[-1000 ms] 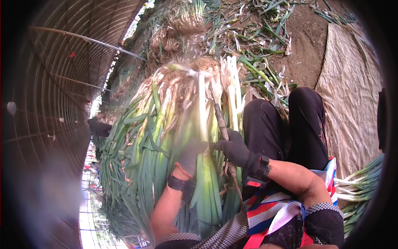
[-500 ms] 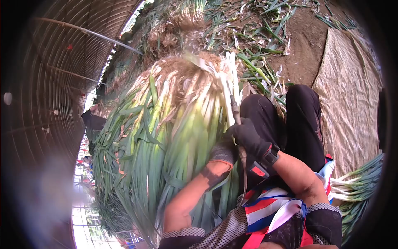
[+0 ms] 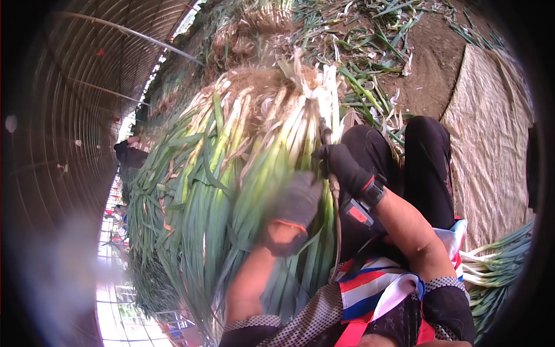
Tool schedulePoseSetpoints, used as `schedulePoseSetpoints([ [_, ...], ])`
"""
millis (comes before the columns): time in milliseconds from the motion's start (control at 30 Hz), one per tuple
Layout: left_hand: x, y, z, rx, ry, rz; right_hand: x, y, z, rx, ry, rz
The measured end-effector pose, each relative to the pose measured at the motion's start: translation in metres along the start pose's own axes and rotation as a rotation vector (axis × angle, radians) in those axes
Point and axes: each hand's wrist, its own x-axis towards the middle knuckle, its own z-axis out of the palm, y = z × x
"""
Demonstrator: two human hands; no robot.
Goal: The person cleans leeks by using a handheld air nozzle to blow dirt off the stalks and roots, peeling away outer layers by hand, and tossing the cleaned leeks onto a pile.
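A big pile of green onions [image 3: 219,168] lies in front of me, its white stems and brown roots pointing away and its long green leaves toward me. My left hand [image 3: 296,199], in a dark glove, is over the leaves at the pile's right side; motion smears its fingers. My right hand [image 3: 344,168], gloved too, is wrapped round a thin wand-like tool [image 3: 325,133] with a hose trailing down toward my lap. The wand's tip points away from me, beside the cleaned white stems [image 3: 330,92] at the pile's right edge.
My bent knees [image 3: 426,168] are right of the pile. A beige cloth sheet [image 3: 488,139] covers ground farther right, with trimmed green onions [image 3: 491,263] at its near end. Cut leaves [image 3: 376,75] litter the soil beyond. A ribbed tunnel wall [image 3: 75,127] curves along the left.
My left hand has moved left, away from my right hand and onto the leaves. The right hand keeps its grip on the wand and has hardly moved.
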Motion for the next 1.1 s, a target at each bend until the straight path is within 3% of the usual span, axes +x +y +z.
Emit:
schedulePoseSetpoints([
  [33, 0.011, -0.005, -0.012, 0.068, 0.125, 0.078, 0.0, -0.002, 0.002, -0.008, 0.038, 0.011],
  [100, 0.031, -0.016, -0.027, 0.429, 0.17, 0.178, 0.022, 0.018, -0.014, 0.0, 0.04, -0.102],
  [167, 0.044, -0.028, -0.034, 0.483, -0.202, -0.095, 0.016, 0.016, -0.018, 0.055, 0.079, -0.11],
  [233, 0.041, -0.079, -0.016, 0.587, -0.285, -0.172, 0.011, 0.014, -0.028, 0.118, 0.098, -0.087],
  [267, 0.026, -0.128, 0.001, 0.671, -0.181, -0.125, 0.008, 0.015, -0.032, 0.107, 0.115, -0.087],
  [300, 0.021, -0.145, -0.015, 0.531, -0.083, -0.122, 0.005, 0.014, -0.034, 0.092, 0.128, -0.089],
  [333, 0.013, -0.195, 0.005, -0.07, -0.034, -0.249, 0.001, 0.01, -0.033, 0.078, 0.141, -0.055],
  [367, 0.016, -0.202, 0.002, -0.673, 0.014, -0.359, -0.003, 0.006, -0.031, 0.061, 0.138, -0.056],
  [433, 0.015, -0.209, 0.003, -0.049, -0.166, -0.364, -0.01, -0.001, -0.028, 0.024, 0.133, -0.055],
  [467, 0.014, -0.192, -0.01, 0.258, -0.258, -0.366, -0.008, 0.009, -0.026, 0.028, 0.138, -0.091],
  [533, 0.02, -0.176, -0.022, 0.124, -0.298, -0.41, 0.001, 0.034, -0.022, 0.043, 0.146, -0.165],
  [567, 0.02, -0.172, -0.024, 0.061, -0.321, -0.428, -0.007, 0.039, -0.014, 0.085, 0.171, -0.084],
  [600, 0.011, -0.17, -0.014, 0.368, -0.115, -0.178, 0.007, 0.088, -0.027, -0.082, 0.006, -0.284],
  [667, 0.007, -0.148, -0.011, 0.517, 0.08, -0.028, -0.028, 0.127, -0.013, -0.211, -0.023, -0.305],
  [700, 0.005, -0.13, -0.01, 0.584, 0.178, 0.048, -0.081, 0.102, 0.022, -0.174, 0.11, -0.121],
  [733, 0.005, -0.09, -0.027, 0.597, 0.146, 0.015, -0.107, 0.104, 0.033, -0.203, 0.079, -0.043],
  [833, -0.003, -0.056, -0.013, 0.156, -0.135, 0.125, -0.137, 0.085, 0.051, -0.07, 0.076, 0.095],
  [933, -0.003, -0.006, -0.016, -0.119, -0.283, -0.28, -0.133, 0.072, 0.044, -0.004, 0.053, 0.129],
  [1100, -0.005, 0.006, -0.016, 0.018, -0.522, -0.226, -0.128, 0.088, 0.034, -0.083, 0.069, 0.165],
])
